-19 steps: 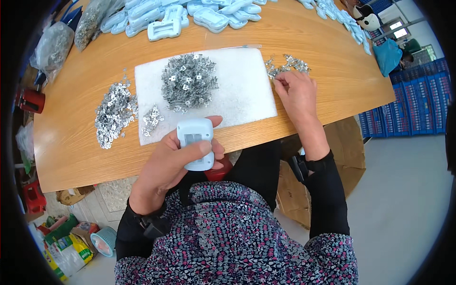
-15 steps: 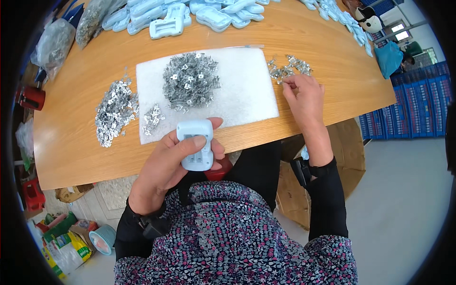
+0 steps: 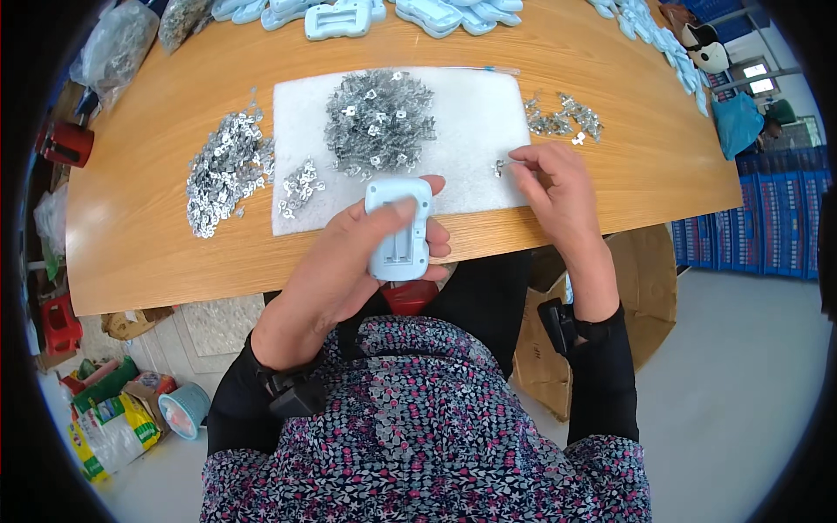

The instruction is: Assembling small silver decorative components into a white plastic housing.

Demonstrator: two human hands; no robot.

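Note:
My left hand (image 3: 349,261) grips a pale blue plastic casing (image 3: 398,228), open side up, at the table's near edge. My right hand (image 3: 558,193) rests on the right end of the white foam mat (image 3: 471,148), its fingertips pinching a small metal clip (image 3: 500,166). A large heap of metal clips (image 3: 378,119) lies in the middle of the mat. A smaller cluster of clips (image 3: 300,185) sits near the mat's left edge.
A wide pile of flat metal pieces (image 3: 222,171) lies left of the mat, and a few more clips (image 3: 564,116) right of it. Pale blue casings (image 3: 340,17) line the far edge of the wooden table (image 3: 157,253). Bags and a small basket stand on the floor, lower left.
My right hand has come from the clips at the mat's right toward the mat's middle with a clip in its fingers. The casing has tilted a little in my left hand.

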